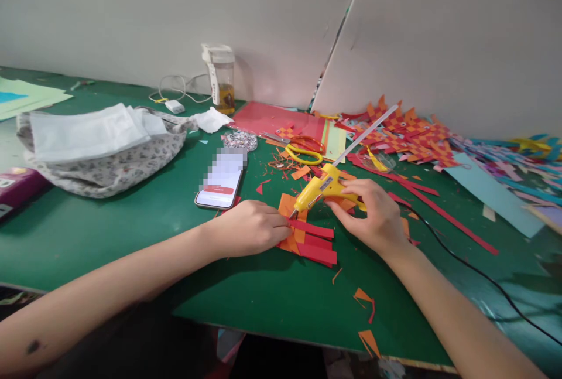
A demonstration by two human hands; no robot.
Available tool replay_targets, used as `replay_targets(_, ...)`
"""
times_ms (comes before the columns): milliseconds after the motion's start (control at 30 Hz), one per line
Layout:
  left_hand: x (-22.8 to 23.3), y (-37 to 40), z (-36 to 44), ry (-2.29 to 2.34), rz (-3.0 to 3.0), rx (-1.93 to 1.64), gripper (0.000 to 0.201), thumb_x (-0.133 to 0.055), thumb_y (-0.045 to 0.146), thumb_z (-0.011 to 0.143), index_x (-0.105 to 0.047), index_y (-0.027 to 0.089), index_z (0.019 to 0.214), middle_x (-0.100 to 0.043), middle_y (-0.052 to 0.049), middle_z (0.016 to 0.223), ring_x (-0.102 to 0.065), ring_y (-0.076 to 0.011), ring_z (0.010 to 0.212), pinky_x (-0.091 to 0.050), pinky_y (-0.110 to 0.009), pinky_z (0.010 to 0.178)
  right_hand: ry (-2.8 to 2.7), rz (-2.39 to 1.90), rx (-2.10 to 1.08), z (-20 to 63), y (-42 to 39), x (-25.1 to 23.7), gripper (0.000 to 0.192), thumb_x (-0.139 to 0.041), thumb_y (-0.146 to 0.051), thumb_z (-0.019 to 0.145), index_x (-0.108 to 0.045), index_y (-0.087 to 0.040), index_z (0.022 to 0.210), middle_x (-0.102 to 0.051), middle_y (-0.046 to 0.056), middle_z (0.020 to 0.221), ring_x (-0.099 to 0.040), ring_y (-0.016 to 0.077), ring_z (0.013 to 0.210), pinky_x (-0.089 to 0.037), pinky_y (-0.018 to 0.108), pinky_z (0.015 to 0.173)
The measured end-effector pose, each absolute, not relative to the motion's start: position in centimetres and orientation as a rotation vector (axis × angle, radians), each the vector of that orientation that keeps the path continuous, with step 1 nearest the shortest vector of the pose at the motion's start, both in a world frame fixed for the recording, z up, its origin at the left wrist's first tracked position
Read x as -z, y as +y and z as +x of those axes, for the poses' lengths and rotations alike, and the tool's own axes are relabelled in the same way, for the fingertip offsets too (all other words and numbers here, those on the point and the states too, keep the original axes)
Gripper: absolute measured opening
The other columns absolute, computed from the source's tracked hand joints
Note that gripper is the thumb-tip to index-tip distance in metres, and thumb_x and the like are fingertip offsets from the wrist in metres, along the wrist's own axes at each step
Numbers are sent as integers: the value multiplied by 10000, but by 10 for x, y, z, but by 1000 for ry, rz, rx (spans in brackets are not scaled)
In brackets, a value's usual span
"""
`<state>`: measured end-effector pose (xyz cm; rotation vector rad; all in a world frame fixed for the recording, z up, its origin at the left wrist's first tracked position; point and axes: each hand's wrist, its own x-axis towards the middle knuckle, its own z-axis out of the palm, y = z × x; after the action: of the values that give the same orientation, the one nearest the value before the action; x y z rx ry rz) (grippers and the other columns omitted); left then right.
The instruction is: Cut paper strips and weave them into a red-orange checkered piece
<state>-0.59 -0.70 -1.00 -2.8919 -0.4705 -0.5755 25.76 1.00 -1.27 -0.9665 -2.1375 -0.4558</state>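
My right hand [373, 209] is wrapped round the handle of a yellow hot glue gun [322, 187], whose black cord runs off to the right. A long translucent glue stick [366, 133] juts from its back end. The gun's metal nozzle points down at a woven piece of red and orange paper strips [316, 247] on the table. My left hand [252, 228] lies over the left part of that woven paper with fingers closed on it. The fingertips are partly hidden, close to the nozzle.
A phone [222, 178] lies beyond my left hand. Yellow-handled scissors [305, 154] rest among paper scraps. Woven paper fish [408, 133] pile up at right, near coloured strips. A drink bottle [225, 80], a cloth bag [105, 174] and a green table [263, 303] are in view.
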Motion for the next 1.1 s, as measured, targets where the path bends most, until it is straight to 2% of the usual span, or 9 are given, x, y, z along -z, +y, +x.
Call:
replay_targets(267, 11, -7, -6, -474, -2892, 567, 246, -401, 155, 886, -647, 148, 874, -691, -39, 842, -639, -132, 748, -495, -244, 623, -1972, -1058, 502, 263, 11, 14, 398, -726, -235, 658, -469, -226, 962, -622, 64, 927, -623, 234, 882, -525, 377, 755)
replay_targets(867, 13, -7, -6, -489, -2897, 584, 234, -404, 157, 885, -637, 150, 866, -690, -41, 843, -641, -135, 758, -489, -246, 634, -2100, -1113, 461, 263, 11, 14, 318, -677, -268, 704, -489, -215, 954, -630, 80, 961, -622, 230, 904, -519, 356, 758)
replay_targets(1100, 12, -6, -6, -487, -2898, 605, 255, -387, 162, 889, -640, 163, 858, -690, -48, 821, -641, -122, 746, -492, -225, 642, -1961, -1101, 500, 262, 10, 13, 383, -712, -251, 671, -479, -228, 974, -627, 59, 937, -621, 228, 883, -515, 369, 764)
